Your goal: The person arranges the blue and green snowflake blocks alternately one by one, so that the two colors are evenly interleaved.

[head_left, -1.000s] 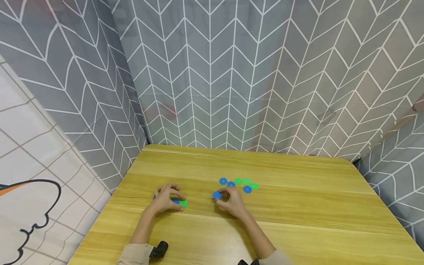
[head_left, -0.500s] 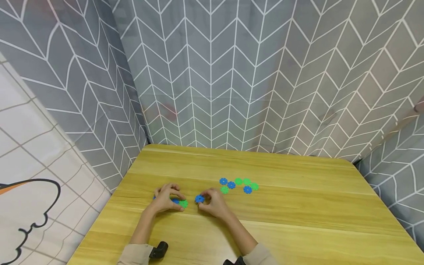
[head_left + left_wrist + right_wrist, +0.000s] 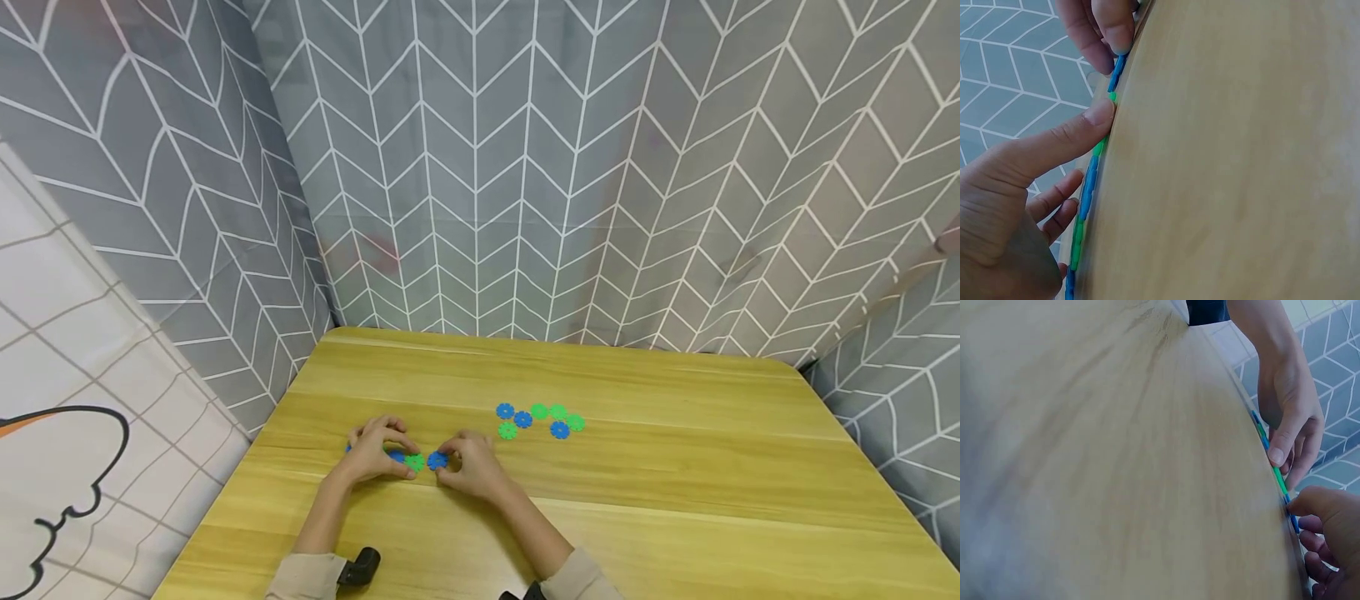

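Right hand (image 3: 468, 467) pinches a blue disc (image 3: 437, 460) against the green disc (image 3: 415, 462) the left hand (image 3: 372, 452) pins near the desk's (image 3: 675, 500) left edge; next, slot them together.

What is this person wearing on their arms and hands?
The hands are bare: no gloves, rings or markings show on the left hand or the right hand. Both forearms are uncovered, with beige sleeves ending below them. A small black device, probably a camera mount, sits at each wrist.
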Available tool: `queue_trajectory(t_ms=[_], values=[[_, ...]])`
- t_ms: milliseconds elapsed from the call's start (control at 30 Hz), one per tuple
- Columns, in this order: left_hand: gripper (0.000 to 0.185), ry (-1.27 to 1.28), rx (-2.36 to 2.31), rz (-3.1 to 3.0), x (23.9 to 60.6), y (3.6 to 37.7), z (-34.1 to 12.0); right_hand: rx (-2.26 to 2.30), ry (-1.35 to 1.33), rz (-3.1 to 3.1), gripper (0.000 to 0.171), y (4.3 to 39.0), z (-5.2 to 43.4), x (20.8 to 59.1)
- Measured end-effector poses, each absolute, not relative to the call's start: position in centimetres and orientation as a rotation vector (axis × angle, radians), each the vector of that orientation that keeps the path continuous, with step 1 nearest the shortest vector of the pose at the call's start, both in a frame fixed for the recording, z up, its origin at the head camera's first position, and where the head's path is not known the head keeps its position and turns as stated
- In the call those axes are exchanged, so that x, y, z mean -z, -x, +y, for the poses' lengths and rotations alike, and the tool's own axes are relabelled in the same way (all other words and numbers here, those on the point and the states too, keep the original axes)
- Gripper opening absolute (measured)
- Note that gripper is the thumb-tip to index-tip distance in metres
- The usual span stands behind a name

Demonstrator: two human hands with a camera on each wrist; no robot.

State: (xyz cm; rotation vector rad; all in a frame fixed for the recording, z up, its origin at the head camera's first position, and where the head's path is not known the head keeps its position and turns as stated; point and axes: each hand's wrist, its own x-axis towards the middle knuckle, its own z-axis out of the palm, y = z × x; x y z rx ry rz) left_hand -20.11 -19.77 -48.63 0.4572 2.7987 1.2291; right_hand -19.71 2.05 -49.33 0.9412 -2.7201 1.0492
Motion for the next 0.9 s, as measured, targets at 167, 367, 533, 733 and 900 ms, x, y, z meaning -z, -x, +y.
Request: queue_trajectory(t_ms=[167,367,533,733,900], values=[[0.025,-0.447,-1.235,2.794,48.6,20.0,-19.8,-1.018,-0.926,-2.749,0.023,19.5,1.8,49.3],[0.024,-0.441,-1.233,2.792,48.6,19.9,-19.8,-1.019,-0.925,-2.758,0.023,19.3,1.6,49.1],[0.024,-0.445,-1.22,2.8,48.6,19.9,-19.8,-1.013,-0.942,-2.74,0.023,19.2,1.6,49.1],[0.025,-0.45,-1.223,2.802,48.6,19.9,-19.8,-1.053,-0.961,-2.666,0.03,19.1,2.2,49.3],[0.025,-0.452,-1.217,2.81,48.7,20.0,-19.8,-1.117,-0.883,-2.544,0.032,19.4,4.1,49.5]])
